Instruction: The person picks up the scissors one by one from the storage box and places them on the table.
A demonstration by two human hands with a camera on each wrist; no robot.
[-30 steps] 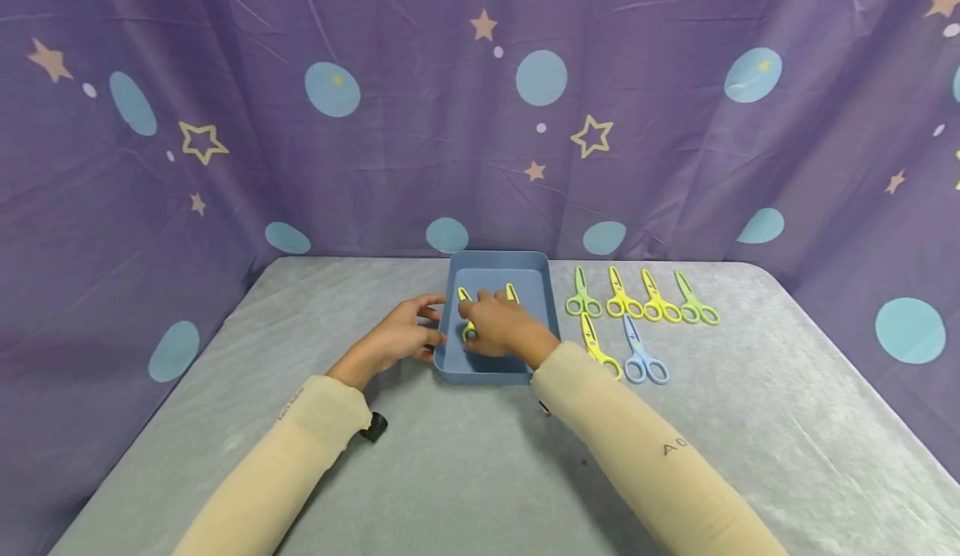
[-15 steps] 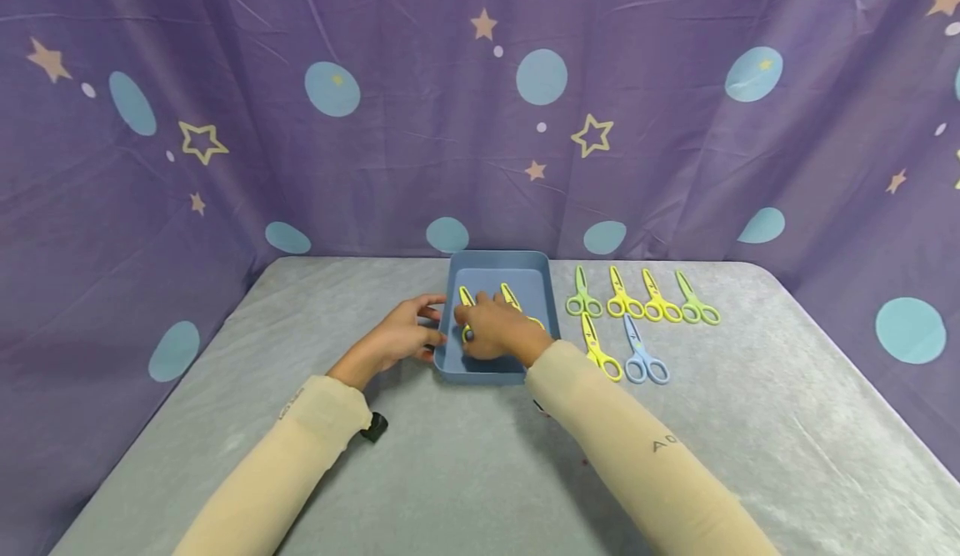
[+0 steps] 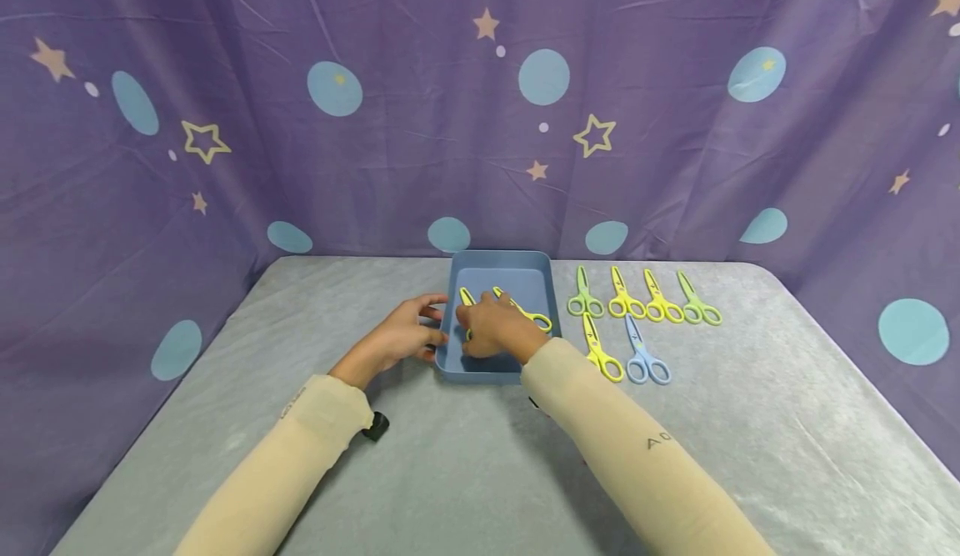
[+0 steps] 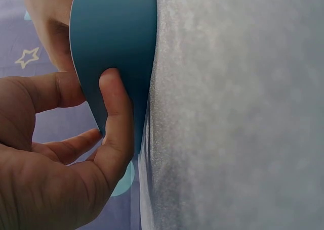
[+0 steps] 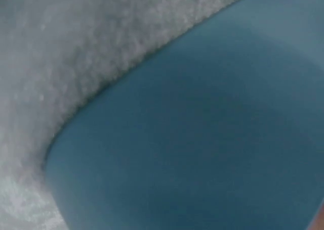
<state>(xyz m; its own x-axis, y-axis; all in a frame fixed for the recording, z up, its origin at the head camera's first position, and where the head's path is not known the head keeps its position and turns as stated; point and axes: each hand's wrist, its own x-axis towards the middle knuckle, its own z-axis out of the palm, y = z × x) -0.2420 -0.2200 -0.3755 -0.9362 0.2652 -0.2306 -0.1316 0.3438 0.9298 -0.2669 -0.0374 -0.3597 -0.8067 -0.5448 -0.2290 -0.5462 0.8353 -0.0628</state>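
Note:
In the head view a blue tray (image 3: 498,377) stands on the table. My left hand (image 3: 401,335) is at its left side, with fingertips touching the outer wall and rim, as the left wrist view shows on the tray wall (image 4: 114,38). My right hand (image 3: 491,327) reaches inside, its curled fingers on yellow scissors (image 3: 467,296); the hand hides most of them. A second pair of yellow scissors (image 3: 534,317) lies slanted beside that hand, partly under its fingers. The right wrist view holds mostly the blurred tray wall (image 5: 192,129).
Right of the tray lie green scissors (image 3: 584,299), yellow scissors (image 3: 624,299), more yellow scissors (image 3: 662,302) and further green scissors (image 3: 699,306) in a back row. Nearer lie yellow scissors (image 3: 600,356) and blue scissors (image 3: 641,356). A patterned purple curtain (image 3: 405,164) hangs behind.
The second yellow scissors in the tray have turned and their tip has shifted left, showing more of the handle. My right hand has edged slightly left; the left hand stays put.

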